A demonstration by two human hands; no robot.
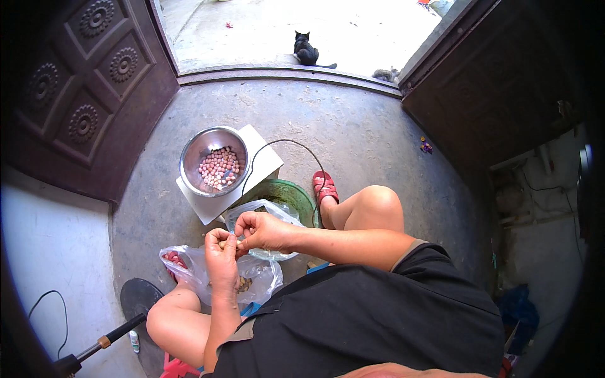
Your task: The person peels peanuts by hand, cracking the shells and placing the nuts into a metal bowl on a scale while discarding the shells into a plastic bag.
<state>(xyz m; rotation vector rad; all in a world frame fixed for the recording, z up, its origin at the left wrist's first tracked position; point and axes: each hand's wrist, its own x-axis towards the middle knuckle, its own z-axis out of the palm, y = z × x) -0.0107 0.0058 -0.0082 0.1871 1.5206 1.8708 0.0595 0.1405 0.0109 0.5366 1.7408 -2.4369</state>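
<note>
My left hand [221, 260] and my right hand [267, 231] meet in front of me, fingertips together. Between them is a tan peanut in its shell [223, 244], pinched by the left thumb and fingers, with the right thumb pressing at its end. What lies inside the curled right fingers is partly hidden. Below the left hand, a clear plastic bag [270, 276] holds unshelled peanuts [245, 284]. Under the right hand, another plastic bag [283, 212] lines a green tub [300, 196]. Farther off, a steel bowl [185, 163] contains pinkish shelled peanuts [220, 165].
The bowl stands on a white board [267, 158]; a dark cord [295, 141] arcs beside it. A black cat [306, 49] sits at the door sill [283, 73]. Brown doors flank the opening. At lower left are a round black base [139, 295] and a pole [120, 329].
</note>
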